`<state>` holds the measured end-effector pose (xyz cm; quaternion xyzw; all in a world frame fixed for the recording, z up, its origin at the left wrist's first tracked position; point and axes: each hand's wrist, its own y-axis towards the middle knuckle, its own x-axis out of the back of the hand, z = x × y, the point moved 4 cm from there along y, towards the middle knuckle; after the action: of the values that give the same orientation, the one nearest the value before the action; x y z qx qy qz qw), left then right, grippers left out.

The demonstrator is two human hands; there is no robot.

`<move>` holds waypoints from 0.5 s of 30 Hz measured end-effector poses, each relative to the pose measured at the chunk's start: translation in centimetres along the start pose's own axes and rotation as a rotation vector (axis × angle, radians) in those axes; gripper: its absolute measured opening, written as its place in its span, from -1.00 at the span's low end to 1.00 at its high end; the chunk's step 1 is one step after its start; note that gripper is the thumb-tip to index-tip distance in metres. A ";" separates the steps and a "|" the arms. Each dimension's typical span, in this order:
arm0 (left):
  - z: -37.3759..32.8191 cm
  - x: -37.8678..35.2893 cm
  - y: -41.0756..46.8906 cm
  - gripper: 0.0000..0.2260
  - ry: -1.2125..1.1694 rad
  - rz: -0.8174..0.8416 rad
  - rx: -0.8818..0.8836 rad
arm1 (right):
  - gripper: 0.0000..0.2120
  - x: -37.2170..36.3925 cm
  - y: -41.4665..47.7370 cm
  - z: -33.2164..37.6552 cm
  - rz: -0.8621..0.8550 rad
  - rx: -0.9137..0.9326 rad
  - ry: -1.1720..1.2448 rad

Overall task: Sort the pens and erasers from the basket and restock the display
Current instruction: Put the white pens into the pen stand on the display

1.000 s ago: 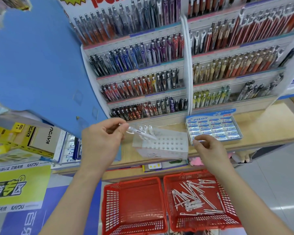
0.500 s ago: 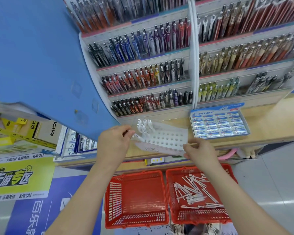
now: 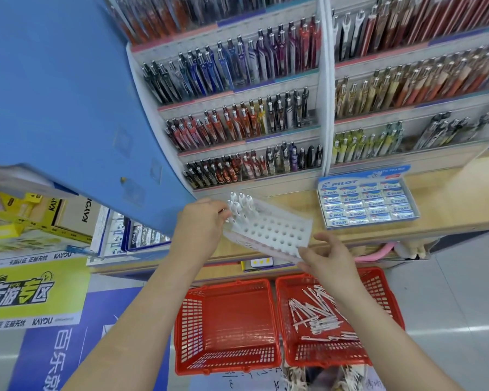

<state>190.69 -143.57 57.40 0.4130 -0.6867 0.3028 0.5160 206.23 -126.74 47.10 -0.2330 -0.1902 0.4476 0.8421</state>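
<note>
While the left hand point(image 3: 201, 224) pinches a white pen point(image 3: 228, 219) at its fingertips, the rack point(image 3: 274, 230) has free holes just right of them, and the pen's axis is mostly hidden. The right hand point(image 3: 328, 258) grips the rack's near corner. Loose pens point(image 3: 316, 314) lie below its fingers in the basket point(image 3: 378, 283).

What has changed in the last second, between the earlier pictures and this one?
The left hand brought the white plastic pen it pinches down from a slant above the white perforated pen holder into a hole at its left edge. The right hand moved in and now holds the holder's front right corner. The red basket of loose pens and the blue box of erasers stayed in place.
</note>
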 end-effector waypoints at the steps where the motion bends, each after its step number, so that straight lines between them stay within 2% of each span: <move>1: -0.1 -0.1 0.2 -0.84 0.052 0.019 -0.020 | -0.62 -0.1 0.0 -0.1 -0.002 -0.004 0.014; 5: -0.4 0.2 1.0 -0.85 0.090 0.023 -0.007 | -0.63 -0.7 -0.3 -0.7 -0.021 -0.034 0.093; 7: -0.6 0.3 1.3 -0.86 0.061 0.010 -0.002 | -0.55 -0.9 -0.6 -0.9 -0.027 -0.032 0.106; 11: -0.7 -0.3 1.3 -0.91 0.008 -0.024 -0.006 | -0.35 -0.3 -0.7 0.0 -0.046 0.062 0.004; 15: -0.3 -0.7 1.2 -0.92 -0.024 -0.085 0.105 | -0.39 0.2 -0.3 1.0 -0.025 0.095 -0.106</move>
<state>189.91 -142.58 56.86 0.4722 -0.6577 0.3111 0.4976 205.97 -126.42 48.13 -0.1662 -0.2158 0.4572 0.8466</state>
